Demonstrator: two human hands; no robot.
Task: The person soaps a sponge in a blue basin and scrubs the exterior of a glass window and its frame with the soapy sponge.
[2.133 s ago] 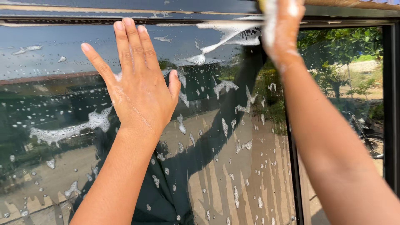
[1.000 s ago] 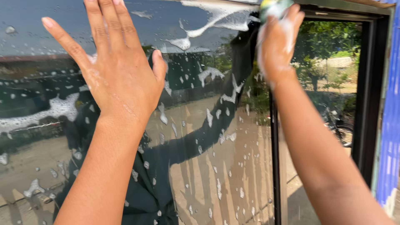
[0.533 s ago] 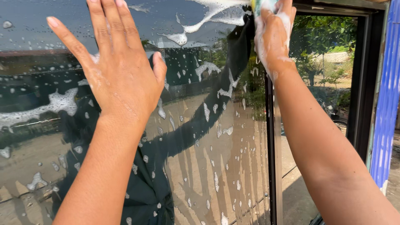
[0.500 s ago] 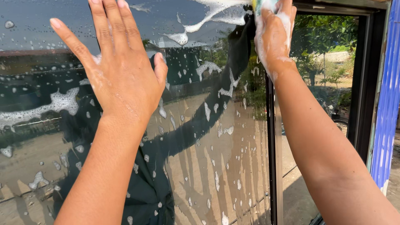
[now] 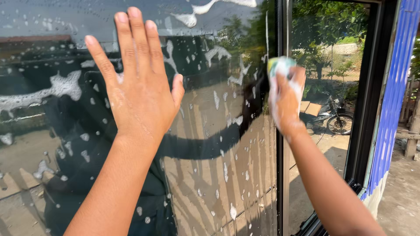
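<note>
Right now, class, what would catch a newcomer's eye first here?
The left hand pressed flat, fingers spread, on the dark soapy glass pane at centre left. To its right, the foam-covered right hand holds a sponge against the black frame.

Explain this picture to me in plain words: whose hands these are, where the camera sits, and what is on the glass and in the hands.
The camera is worn on a person's head and looks at their own two bare hands, so you see what they see. In front of them is a dark glass pane in a black frame, spotted with white soap foam. The glass mirrors the person, trees and a parked motorbike. The left hand lies flat and open against the pane, fingers spread, holding nothing. The right hand, covered in suds, grips a yellow-green sponge and presses it at the frame's edge. At the far right stands a blue corrugated wall.
</note>
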